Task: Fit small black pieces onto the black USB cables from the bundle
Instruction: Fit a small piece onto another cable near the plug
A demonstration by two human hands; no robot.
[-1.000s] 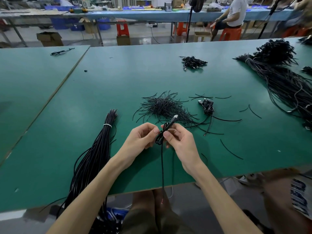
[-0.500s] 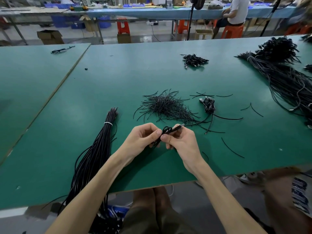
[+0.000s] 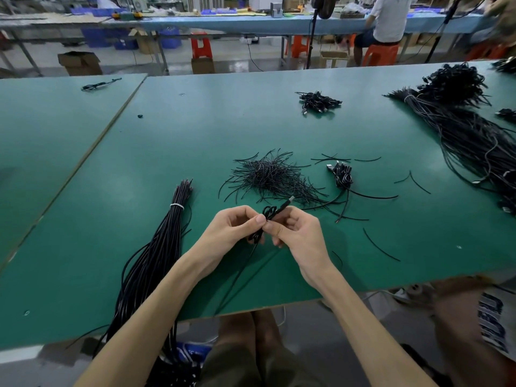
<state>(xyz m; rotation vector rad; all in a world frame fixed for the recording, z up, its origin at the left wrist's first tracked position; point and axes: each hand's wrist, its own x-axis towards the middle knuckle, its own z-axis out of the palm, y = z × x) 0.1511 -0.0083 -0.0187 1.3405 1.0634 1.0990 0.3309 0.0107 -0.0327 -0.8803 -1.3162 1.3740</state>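
My left hand (image 3: 233, 229) and my right hand (image 3: 298, 233) meet over the green table (image 3: 195, 141), both pinching one black USB cable (image 3: 272, 212). The cable is coiled into small loops between my thumbs, and its metal plug points up and right past my right fingers. Its tail hangs off the near table edge. A tied bundle of black cables (image 3: 156, 252) lies to the left of my left forearm. Just beyond my hands sits a loose pile of thin black pieces (image 3: 268, 175).
A small coiled cable heap (image 3: 341, 174) lies right of the pile, with stray black strands around it. Another small heap (image 3: 318, 101) sits farther back. A large mass of cables (image 3: 472, 129) covers the right side. A person's arm (image 3: 474, 325) is at the lower right.
The plug end has tilted from upright down to the right, and the hanging cable has been gathered into loops between my fingers. Both hands stayed in place.
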